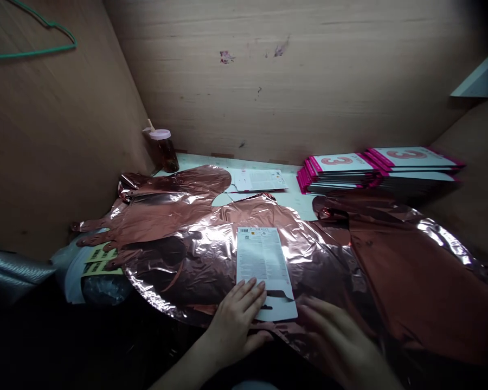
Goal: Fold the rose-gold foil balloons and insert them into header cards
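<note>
The white card (263,265) lies flat on the rose-gold foil balloon (179,260), its lower left part under the spread, flat fingers of the left hand (236,319), which grasps nothing. The right hand (341,341), blurred, lies on the foil just beside the card's lower right corner; whether it grips cannot be told

Print on the white card (264,260): too small to read. Fingers of the left hand (233,322) cover the card's lower-left corner. Right hand (341,346): blurred, wrist cut off by the lower edge. Foil sheet (370,254): cut off at the right edge, hides most of the bench (296,197).
</note>
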Demonstrator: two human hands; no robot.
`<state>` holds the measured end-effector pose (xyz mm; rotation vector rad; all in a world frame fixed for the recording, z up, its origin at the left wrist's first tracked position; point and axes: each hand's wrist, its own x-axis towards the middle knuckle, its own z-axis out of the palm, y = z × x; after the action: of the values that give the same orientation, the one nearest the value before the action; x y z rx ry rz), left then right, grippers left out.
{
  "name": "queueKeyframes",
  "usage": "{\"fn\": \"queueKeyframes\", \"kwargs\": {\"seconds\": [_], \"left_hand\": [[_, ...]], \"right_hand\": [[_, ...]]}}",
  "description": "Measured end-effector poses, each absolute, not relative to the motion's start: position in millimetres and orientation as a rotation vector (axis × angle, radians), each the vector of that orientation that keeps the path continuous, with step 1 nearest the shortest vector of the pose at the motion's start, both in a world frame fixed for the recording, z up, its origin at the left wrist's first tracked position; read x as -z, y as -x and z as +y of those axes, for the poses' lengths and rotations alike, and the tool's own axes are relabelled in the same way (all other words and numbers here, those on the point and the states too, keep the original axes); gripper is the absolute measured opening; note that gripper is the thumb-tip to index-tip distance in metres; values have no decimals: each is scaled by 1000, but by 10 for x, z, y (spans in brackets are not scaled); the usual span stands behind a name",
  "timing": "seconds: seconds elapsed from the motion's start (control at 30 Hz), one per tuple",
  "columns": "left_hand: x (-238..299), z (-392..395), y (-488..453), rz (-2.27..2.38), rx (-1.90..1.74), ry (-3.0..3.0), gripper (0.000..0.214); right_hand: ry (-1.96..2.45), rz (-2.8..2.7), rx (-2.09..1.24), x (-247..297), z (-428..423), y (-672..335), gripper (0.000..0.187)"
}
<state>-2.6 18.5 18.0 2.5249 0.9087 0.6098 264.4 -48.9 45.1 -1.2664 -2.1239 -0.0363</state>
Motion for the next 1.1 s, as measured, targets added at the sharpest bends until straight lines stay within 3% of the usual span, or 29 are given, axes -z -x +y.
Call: {"fn": "queueKeyframes", "kwargs": {"seconds": [0.1, 0.2, 0.3, 0.47, 0.57, 0.63, 0.83, 1.1], "left_hand": [[-52, 166, 146, 820, -661, -2591, 58], [-12, 201, 191, 819, -885, -2581, 31], [-78, 212, 159, 971, -1004, -2428, 19], [-160, 284, 19, 1354, -887, -2264, 15], [-144, 367, -53, 1526, -881, -2232, 18], [-123, 402, -59, 1571, -898, -2307, 20], [-65, 354, 253, 1023, -762, -2871, 42], [-72, 337, 416, 677, -1277, -2955, 26]], "right_hand": [[1153, -2352, 74, -193, -256, -2244, 40], [1117, -2314, 48, -77, -165, -2114, 33], [1156, -2146, -112, -77, -137, -2113, 25], [1357, -1870, -282, -44, -6, -2001, 17], [1501, -1803, -202, 46, 84, -1940, 11], [1558, -1877, -55, 113, 94, -1948, 18], [1358, -2210, 282, 217, -108, -2218, 50], [1251, -2219, 307, -46, -174, -2163, 35]]}}
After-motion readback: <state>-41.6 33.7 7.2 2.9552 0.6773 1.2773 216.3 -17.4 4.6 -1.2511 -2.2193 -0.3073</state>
